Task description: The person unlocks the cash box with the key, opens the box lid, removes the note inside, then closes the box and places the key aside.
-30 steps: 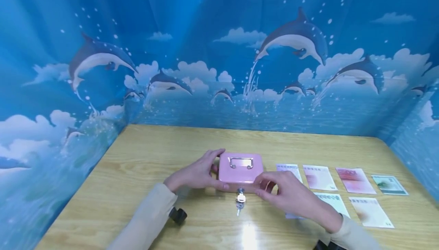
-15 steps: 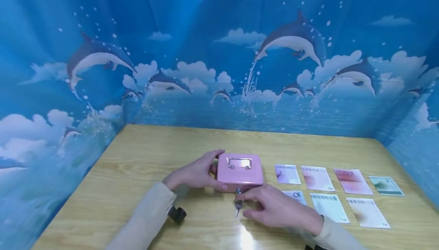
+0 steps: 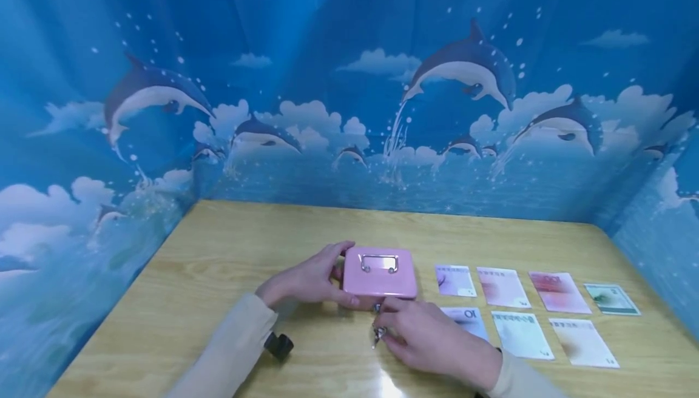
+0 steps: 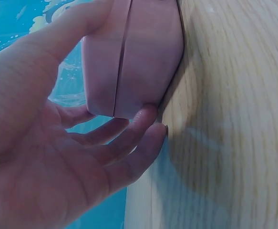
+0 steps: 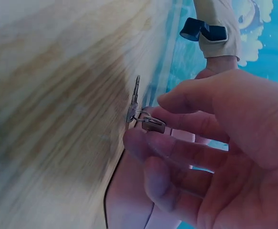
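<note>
A pink metal cash box, lid down and wire handle folded flat, sits mid-table. My left hand grips its left side, thumb at the front corner and fingers behind; in the left wrist view the fingertips touch the box wall. At the front lock, my right hand has its fingers curled about a key. The right wrist view has that key's head between the fingers, with the thumb a little apart. A second key hangs from the same ring. The lock itself is mostly hidden by the fingers.
Several banknotes lie in two rows to the right of the box, among them a red note and a green note. The wooden table ends at a blue dolphin backdrop behind and at the sides.
My right hand has moved from the box's front right corner leftward and down to the key at the lock, and its fingers have closed in there. The left hand keeps its grip.
</note>
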Demonstrator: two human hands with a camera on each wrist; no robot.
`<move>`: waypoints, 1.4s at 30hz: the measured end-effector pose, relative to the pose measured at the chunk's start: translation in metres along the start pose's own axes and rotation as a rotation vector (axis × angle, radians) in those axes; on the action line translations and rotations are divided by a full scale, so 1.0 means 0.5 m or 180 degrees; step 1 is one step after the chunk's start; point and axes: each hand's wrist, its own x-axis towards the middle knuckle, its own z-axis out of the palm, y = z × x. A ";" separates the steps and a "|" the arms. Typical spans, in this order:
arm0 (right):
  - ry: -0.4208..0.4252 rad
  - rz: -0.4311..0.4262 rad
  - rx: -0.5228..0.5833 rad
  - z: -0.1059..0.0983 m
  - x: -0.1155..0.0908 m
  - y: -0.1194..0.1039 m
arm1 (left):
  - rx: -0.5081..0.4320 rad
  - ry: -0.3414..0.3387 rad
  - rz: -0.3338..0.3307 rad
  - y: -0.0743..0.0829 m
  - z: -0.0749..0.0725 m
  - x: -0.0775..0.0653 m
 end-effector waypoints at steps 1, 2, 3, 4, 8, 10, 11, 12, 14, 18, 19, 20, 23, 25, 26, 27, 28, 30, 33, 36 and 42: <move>-0.0006 -0.0002 -0.0074 0.001 0.001 -0.003 | 0.0009 0.0001 -0.0013 0.000 0.001 -0.001; -0.0031 0.0020 -0.0114 0.001 0.002 -0.005 | 0.0025 0.0007 -0.0014 0.000 0.002 -0.001; -0.0072 0.0060 -0.0134 0.001 0.004 -0.008 | 0.0043 0.0011 -0.0023 0.000 0.002 -0.001; -0.0101 0.0090 -0.0147 0.000 0.005 -0.010 | 0.0057 0.0013 -0.0025 0.001 0.003 -0.001; -0.0097 0.0166 -0.0188 0.001 0.005 -0.017 | 0.0096 0.0018 -0.0019 0.000 0.000 -0.002; -0.0003 0.0198 -0.0220 0.002 0.003 -0.017 | 0.0130 0.0025 0.0008 -0.001 0.000 -0.003; 0.0047 0.0226 -0.0231 0.003 0.002 -0.017 | 0.0142 0.0030 0.0026 -0.002 0.000 -0.003; 0.0103 0.0263 -0.0219 0.003 0.001 -0.017 | 0.0166 0.0037 0.0039 -0.002 0.000 -0.003; 0.0204 0.0366 -0.0189 0.004 0.000 -0.016 | 0.0194 0.0043 0.0071 -0.002 0.000 -0.003; 0.0371 0.0580 -0.0070 0.008 0.000 -0.015 | 0.0237 0.0027 0.0096 0.000 0.001 -0.004; 0.0399 0.0620 -0.0067 0.009 0.001 -0.015 | 0.0255 0.0027 0.0106 0.001 0.001 -0.004; 0.0413 0.0654 -0.0047 0.011 0.001 -0.014 | 0.0285 0.0028 0.0118 0.002 0.001 -0.004; 0.0363 0.0747 0.0082 0.013 0.005 -0.011 | 0.0364 0.0039 0.0160 0.004 0.000 -0.004; 0.0278 0.0821 0.0284 0.014 0.008 -0.008 | 0.0397 0.0027 0.0169 0.005 0.000 -0.003; 0.0238 0.0858 0.0397 0.014 0.010 -0.007 | 0.0412 0.0017 0.0168 0.006 0.000 -0.002; 0.0210 0.0890 0.0489 0.014 0.012 -0.005 | 0.0418 0.0014 0.0164 0.007 0.000 -0.001; 0.0187 0.0919 0.0568 0.014 0.014 -0.004 | 0.0423 0.0006 0.0160 0.007 -0.001 -0.001; 0.0178 0.0943 0.0709 0.015 0.018 -0.002 | 0.0434 0.0002 0.0160 0.007 -0.001 -0.001; 0.0237 0.0905 0.0802 0.017 0.022 -0.002 | 0.0443 0.0013 0.0159 0.007 -0.001 0.000; 0.0298 0.0860 0.0840 0.017 0.023 -0.003 | 0.0459 0.0017 0.0159 0.007 0.000 0.001; 0.0177 0.0939 0.0933 0.015 0.027 -0.001 | 0.0472 0.0024 0.0199 0.008 0.001 0.000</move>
